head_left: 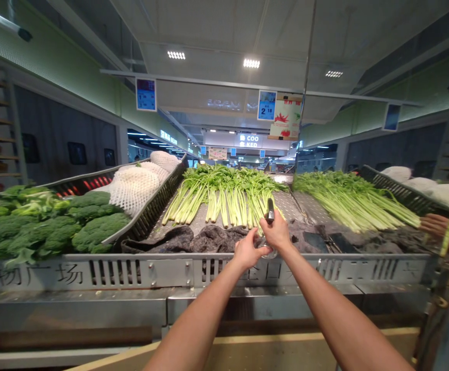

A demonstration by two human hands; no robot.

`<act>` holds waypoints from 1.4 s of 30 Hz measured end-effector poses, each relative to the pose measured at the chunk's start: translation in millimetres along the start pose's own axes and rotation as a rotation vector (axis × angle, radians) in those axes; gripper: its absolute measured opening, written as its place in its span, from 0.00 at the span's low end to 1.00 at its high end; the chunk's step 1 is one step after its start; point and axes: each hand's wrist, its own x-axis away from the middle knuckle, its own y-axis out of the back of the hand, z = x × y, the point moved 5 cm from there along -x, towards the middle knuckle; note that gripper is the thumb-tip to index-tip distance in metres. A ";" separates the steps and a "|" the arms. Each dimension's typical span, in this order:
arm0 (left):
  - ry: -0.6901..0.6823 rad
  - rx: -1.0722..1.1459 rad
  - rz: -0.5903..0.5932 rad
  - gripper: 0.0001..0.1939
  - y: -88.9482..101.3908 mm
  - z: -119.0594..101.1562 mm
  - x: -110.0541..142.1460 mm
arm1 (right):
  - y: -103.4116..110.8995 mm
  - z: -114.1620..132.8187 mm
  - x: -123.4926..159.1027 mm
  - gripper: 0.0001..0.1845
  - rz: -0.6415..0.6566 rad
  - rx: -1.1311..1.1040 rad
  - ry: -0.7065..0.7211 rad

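In front of me, both hands are on a clear spray bottle with a black spray head. My right hand is wrapped round its neck, just under the spray head. Lower down, my left hand curls its fingers and thumb against the bottle's side. Most of the bottle is hidden by the hands. Just beyond them, rows of leafy celery lie on a sloped metal shelf, stalks towards me. A crumpled dark grey cloth runs along the celery's near edge.
A slotted grey rail fronts the display. At left, broccoli and net-wrapped white produce fill black crates. A mirror panel on the right reflects the celery and a hand. Price signs hang overhead.
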 end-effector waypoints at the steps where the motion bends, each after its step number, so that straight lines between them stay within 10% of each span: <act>1: -0.001 0.002 -0.004 0.35 0.7 1.1 -0.3 | -1.4 0.4 -0.3 0.16 0.000 -0.004 0.004; 42: 0.015 -0.036 -0.017 0.36 7.0 3.5 1.5 | -8.2 4.9 0.2 0.19 0.038 -0.065 0.000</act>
